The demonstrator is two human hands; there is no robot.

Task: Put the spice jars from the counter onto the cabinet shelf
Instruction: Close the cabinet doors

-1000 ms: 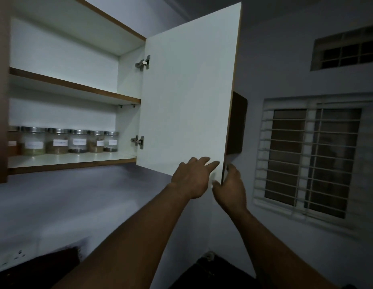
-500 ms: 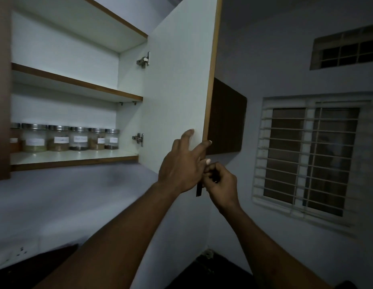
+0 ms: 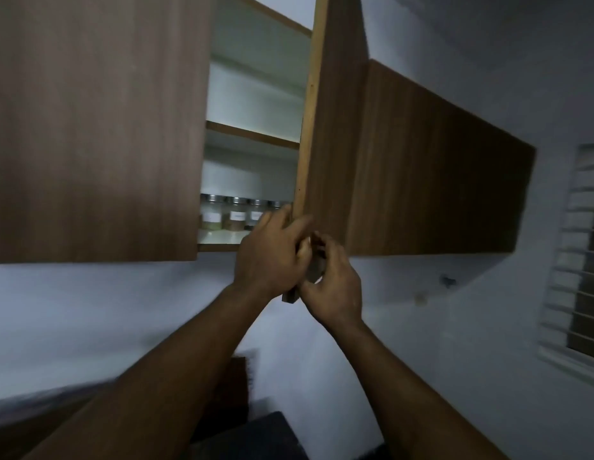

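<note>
Several labelled spice jars (image 3: 236, 216) with metal lids stand in a row on the lower cabinet shelf (image 3: 219, 238), seen through the narrow gap of the cabinet. The brown cabinet door (image 3: 332, 134) is swung nearly edge-on to me, partly hiding the jars on the right. My left hand (image 3: 269, 257) is wrapped around the door's lower edge from the left. My right hand (image 3: 332, 287) grips the same lower corner from the right. Neither hand holds a jar.
A shut brown door (image 3: 96, 127) covers the cabinet's left half. A second wall cabinet (image 3: 438, 180) hangs to the right. A barred window (image 3: 584, 260) is at the far right. A dark counter (image 3: 229, 393) lies below, blurred.
The door has swung leftward towards shut, narrowing the opening; its white inner face is no longer seen. Both hands stayed on its lower corner. The view has shifted right and blurred.
</note>
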